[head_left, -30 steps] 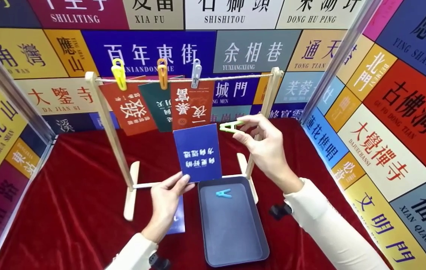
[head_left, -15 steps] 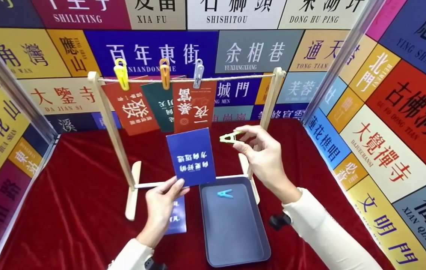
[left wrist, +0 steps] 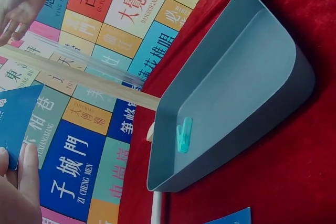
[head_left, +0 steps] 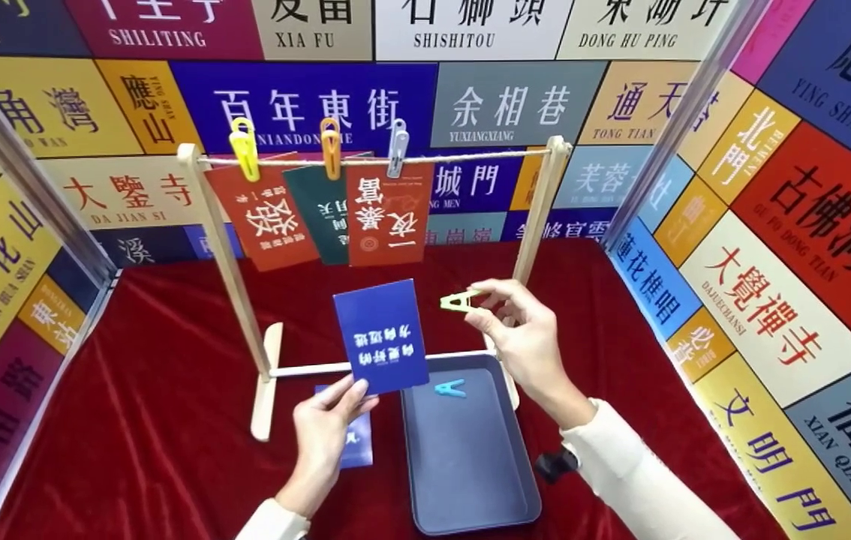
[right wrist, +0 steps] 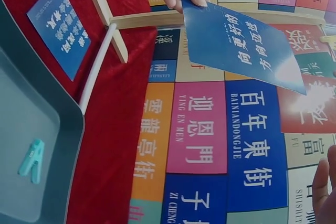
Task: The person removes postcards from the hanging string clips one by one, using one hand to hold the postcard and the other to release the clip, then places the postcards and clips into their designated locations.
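Observation:
My left hand [head_left: 324, 429] pinches the lower left corner of a blue card [head_left: 382, 337] with white lettering, held upright in front of the rack. To its right, my right hand [head_left: 527, 334] pinches a light green clothespin [head_left: 458, 301] between thumb and fingers, apart from the card. In the right wrist view the same blue card [right wrist: 239, 45] shows above the table, while the clothespin is out of sight there. Behind both hands, a string [head_left: 470, 156] on a wooden rack [head_left: 227, 262] bears a red card [head_left: 264, 217], a dark green card [head_left: 320, 214] and another red card [head_left: 388, 217].
Yellow [head_left: 244, 150], orange [head_left: 330, 148] and grey clothespins [head_left: 397, 148] grip the hanging cards. A dark grey tray [head_left: 470, 465] with a turquoise clothespin [head_left: 450, 388] stands in front of the rack. Another blue card [head_left: 356, 446] lies on the red cloth [head_left: 155, 450].
Both hands have moved down and away from the string, carrying the blue card and the green clothespin. The card has also shifted slightly left. The hanging cards stay put.

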Tool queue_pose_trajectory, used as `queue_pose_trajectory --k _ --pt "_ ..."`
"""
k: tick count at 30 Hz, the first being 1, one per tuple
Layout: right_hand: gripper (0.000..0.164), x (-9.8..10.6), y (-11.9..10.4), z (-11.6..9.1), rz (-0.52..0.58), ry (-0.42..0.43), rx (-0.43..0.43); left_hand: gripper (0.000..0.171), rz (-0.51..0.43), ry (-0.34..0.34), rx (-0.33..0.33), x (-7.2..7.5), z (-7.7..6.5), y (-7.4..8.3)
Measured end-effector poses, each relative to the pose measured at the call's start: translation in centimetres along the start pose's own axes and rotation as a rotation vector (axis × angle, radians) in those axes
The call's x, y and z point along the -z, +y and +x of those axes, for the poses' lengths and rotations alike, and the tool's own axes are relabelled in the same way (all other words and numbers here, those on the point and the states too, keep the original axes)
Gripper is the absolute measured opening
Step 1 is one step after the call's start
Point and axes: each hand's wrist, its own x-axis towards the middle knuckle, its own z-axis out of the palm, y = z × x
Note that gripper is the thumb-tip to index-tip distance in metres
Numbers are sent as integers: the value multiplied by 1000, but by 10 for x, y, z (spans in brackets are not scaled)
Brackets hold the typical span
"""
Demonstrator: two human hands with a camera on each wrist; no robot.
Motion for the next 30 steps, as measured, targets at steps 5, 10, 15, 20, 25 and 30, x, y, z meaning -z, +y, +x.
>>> queue_pose_trajectory --k 5,10,15,20,25,30 --pt "32 -3 8 -9 18 6 -25 40 9 10 15 5 -3 -7" --pt "32 -5 16 -17 37 13 -46 40 15 23 26 11 -3 -12" --pt "32 -9 26 -25 40 11 -76 42 24 34 37 18 -3 -17" --pt "32 -13 37 -34 52 0 -126 42 36 57 58 23 -3 -24" --pt "34 -16 45 -42 69 -13 -164 40 46 79 77 26 -2 -31" --pt "35 -16 57 -50 79 -15 -218 43 28 81 92 27 -5 -40"
